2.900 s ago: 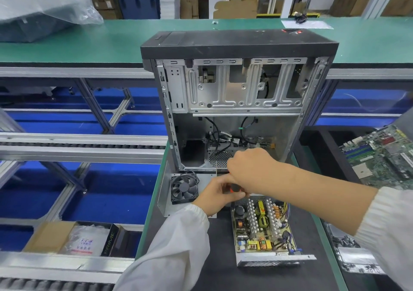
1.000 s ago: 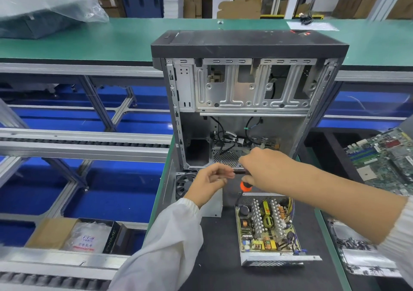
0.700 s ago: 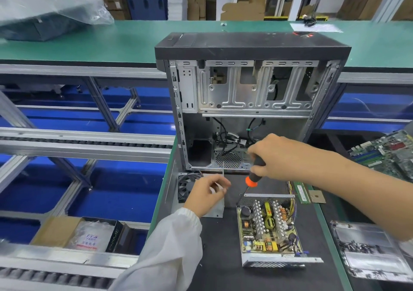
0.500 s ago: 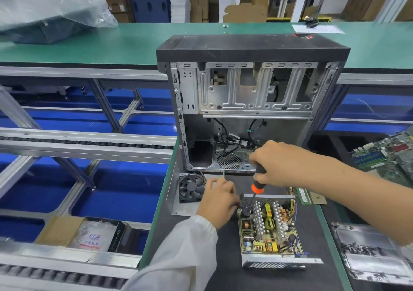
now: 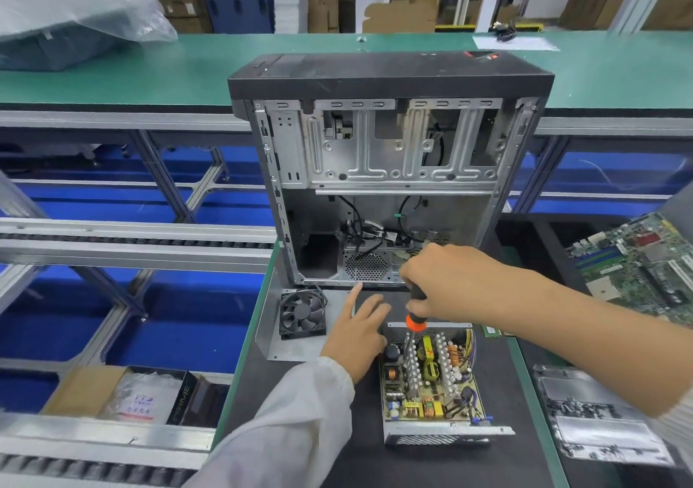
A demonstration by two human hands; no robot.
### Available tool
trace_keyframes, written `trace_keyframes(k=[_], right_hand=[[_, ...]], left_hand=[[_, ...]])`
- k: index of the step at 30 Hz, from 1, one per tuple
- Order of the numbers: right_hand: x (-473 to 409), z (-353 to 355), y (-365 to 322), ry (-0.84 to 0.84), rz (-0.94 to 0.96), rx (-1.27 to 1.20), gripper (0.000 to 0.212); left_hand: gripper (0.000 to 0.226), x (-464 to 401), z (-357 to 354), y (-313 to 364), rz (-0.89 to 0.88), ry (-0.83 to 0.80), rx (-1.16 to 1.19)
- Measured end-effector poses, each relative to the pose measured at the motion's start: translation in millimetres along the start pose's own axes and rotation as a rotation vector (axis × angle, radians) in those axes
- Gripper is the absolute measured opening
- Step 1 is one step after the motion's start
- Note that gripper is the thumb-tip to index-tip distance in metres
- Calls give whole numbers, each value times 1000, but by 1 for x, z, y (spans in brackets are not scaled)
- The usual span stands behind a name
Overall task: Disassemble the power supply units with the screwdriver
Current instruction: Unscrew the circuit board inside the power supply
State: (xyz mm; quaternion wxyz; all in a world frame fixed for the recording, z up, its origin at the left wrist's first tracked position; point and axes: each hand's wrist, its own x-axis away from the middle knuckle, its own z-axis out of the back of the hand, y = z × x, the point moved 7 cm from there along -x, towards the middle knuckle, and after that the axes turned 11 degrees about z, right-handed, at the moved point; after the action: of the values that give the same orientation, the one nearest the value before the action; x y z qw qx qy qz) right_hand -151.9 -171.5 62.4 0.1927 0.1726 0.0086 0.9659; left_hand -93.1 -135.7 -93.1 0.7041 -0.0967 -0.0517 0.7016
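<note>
An opened power supply unit (image 5: pixel 431 382) lies on the black mat, its circuit board with heat sinks and coils exposed. My right hand (image 5: pixel 446 281) grips a screwdriver (image 5: pixel 415 313) with a black and orange handle, held upright with its tip down at the far edge of the board. My left hand (image 5: pixel 360 334) rests with relaxed fingers against the unit's left side. The unit's grey metal cover (image 5: pixel 270 337) with a black fan (image 5: pixel 302 313) lies to the left.
An open computer case (image 5: pixel 390 172) stands upright just behind the unit, cables hanging inside. A green motherboard (image 5: pixel 637 262) lies at the right, a metal tray of parts (image 5: pixel 596 424) at the near right. A cardboard box (image 5: pixel 123 394) sits lower left under the conveyor rails.
My left hand left the screwdriver, dropped onto the mat and came to the unit's left side. My right hand brought the screwdriver down, tip onto the board's far edge.
</note>
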Motion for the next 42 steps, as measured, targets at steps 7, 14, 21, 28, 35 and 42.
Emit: trace_keyframes(k=[7,14,21,28,35,42], right_hand=[[-7,-4,0,5,14,15,23],[-10,-6,0,-5,25,23,24],[-12,-8,3,-16,29,37,25],[-15,-7,5,3,20,46,26],[-12,-2,2,35,43,18,28],[-5,-4,-10,96,76,-213,19]], left_hand=[[15,-24,-13,7,-95,-132,13],[16,-24,-19,8,-74,-135,39],[16,-22,-19,9,-128,-96,47],[21,-20,-16,8,-173,-95,30],[20,-11,2,-4,-177,-7,159],[6,17,12,-44,324,39,1050]])
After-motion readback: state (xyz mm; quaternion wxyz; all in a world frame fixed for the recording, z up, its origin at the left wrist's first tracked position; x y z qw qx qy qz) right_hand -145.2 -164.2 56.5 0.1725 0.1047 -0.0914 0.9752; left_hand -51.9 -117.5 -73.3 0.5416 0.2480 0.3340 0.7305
